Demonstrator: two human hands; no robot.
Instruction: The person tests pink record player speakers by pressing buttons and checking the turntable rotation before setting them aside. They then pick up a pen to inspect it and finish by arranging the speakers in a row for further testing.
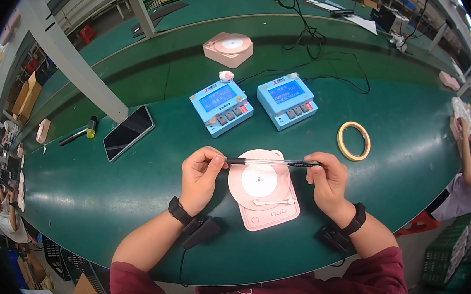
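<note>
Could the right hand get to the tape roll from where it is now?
Probably yes: the right hand pinches one end of the pen, but bare green table lies between it and the tape roll.

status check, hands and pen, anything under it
Left hand and right hand pinch pen ends, held level. Pink record-player-shaped device directly beneath.

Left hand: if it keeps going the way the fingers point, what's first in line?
The left hand pinches one end of a pen, fingers aimed right along it. Going straight, it would most likely meet the right hand holding the other end, above the pink record-player toy. Depth is hard to judge.
</note>
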